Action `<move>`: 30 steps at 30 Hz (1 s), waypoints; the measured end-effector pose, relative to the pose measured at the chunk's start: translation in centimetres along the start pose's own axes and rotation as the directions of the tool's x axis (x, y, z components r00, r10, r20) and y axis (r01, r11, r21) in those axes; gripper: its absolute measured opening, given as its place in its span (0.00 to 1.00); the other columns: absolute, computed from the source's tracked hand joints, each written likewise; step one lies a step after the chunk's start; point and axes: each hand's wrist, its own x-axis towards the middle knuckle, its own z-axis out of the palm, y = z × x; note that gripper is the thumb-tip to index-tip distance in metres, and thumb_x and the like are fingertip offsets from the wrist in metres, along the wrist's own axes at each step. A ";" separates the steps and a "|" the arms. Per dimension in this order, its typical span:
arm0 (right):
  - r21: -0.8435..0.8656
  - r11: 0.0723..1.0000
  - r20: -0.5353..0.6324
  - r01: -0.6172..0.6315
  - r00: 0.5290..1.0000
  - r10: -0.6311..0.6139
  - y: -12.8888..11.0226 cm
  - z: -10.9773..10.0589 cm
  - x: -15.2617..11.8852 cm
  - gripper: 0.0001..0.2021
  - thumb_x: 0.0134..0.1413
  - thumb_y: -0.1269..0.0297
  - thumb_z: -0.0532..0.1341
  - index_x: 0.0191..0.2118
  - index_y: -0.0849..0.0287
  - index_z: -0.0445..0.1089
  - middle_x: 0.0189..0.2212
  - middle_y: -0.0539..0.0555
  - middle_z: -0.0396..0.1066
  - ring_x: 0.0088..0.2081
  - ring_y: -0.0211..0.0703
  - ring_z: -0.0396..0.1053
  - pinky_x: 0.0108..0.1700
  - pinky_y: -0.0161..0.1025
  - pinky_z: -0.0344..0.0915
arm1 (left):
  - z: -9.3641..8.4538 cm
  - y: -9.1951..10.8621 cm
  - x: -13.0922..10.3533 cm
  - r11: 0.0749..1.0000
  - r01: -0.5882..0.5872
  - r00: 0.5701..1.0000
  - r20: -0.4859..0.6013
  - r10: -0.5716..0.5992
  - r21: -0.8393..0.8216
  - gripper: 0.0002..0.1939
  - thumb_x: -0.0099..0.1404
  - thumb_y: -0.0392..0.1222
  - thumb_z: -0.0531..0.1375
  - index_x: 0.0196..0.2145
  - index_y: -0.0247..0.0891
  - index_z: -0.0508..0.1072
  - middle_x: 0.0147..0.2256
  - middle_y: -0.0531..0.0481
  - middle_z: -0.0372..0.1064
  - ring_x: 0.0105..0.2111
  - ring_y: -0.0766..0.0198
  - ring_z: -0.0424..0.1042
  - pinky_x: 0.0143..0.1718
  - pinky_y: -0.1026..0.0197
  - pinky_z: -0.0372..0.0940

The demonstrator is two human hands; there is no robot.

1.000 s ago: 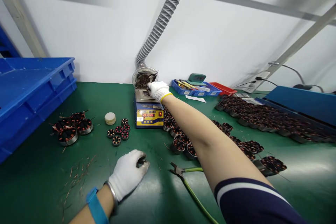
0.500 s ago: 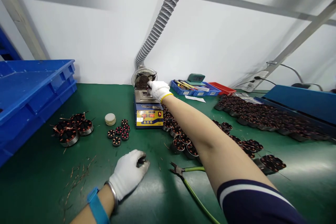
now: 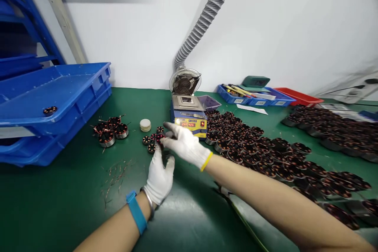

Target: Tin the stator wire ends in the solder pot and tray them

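Observation:
Small round copper-wound cores form a tight group on the green table, beside a white round block. My left hand, in a white glove with darkened fingertips, touches the group's near edge, its thumb and forefinger apart. From the right my gloved right hand reaches over the group's right side, fingers spread at a reddish core. The fingers hide part of the group. Behind them stands a blue and yellow heating unit with a lit red display and a metal plate on top.
Large wound rings sit left with wire scraps nearby; many more cover the right. Green-handled cutters lie under my right forearm. Blue trays stand left, a red tray at back right. A grey hose hangs behind.
My right hand has come back from the heating unit's top to the small cores. My left hand has moved up to them, and the view has shifted left.

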 end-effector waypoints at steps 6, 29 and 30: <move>-0.111 0.994 0.204 -0.010 0.978 0.032 0.7 0.7 -2.2 0.30 0.50 0.51 0.63 0.60 0.50 0.65 0.50 0.55 0.72 0.51 0.59 0.69 0.51 0.50 0.66 | -0.4 -0.7 -0.2 1.000 0.015 0.999 -0.034 -0.015 0.002 0.33 0.69 0.47 0.49 0.66 0.28 0.46 0.65 0.33 0.48 0.67 0.53 0.46 0.66 0.54 0.45; 0.183 0.977 -0.195 -0.108 0.970 0.143 0.1 -10.3 7.7 0.13 0.53 0.66 0.61 0.44 0.64 0.73 0.27 0.54 0.74 0.25 0.35 0.69 0.29 0.30 0.69 | 0.7 -0.5 0.5 0.951 0.245 0.962 0.167 -0.215 -0.186 0.31 0.58 0.43 0.59 0.58 0.31 0.60 0.52 0.36 0.68 0.42 0.59 0.72 0.47 0.53 0.66; 0.191 0.976 -0.128 -0.105 0.983 0.131 0.1 -9.1 6.7 0.13 0.53 0.67 0.62 0.44 0.63 0.73 0.26 0.53 0.74 0.24 0.34 0.68 0.28 0.30 0.68 | 0.8 -0.4 0.6 0.941 0.253 0.963 0.147 -0.224 -0.226 0.29 0.57 0.44 0.59 0.55 0.31 0.63 0.50 0.36 0.69 0.42 0.58 0.72 0.47 0.54 0.66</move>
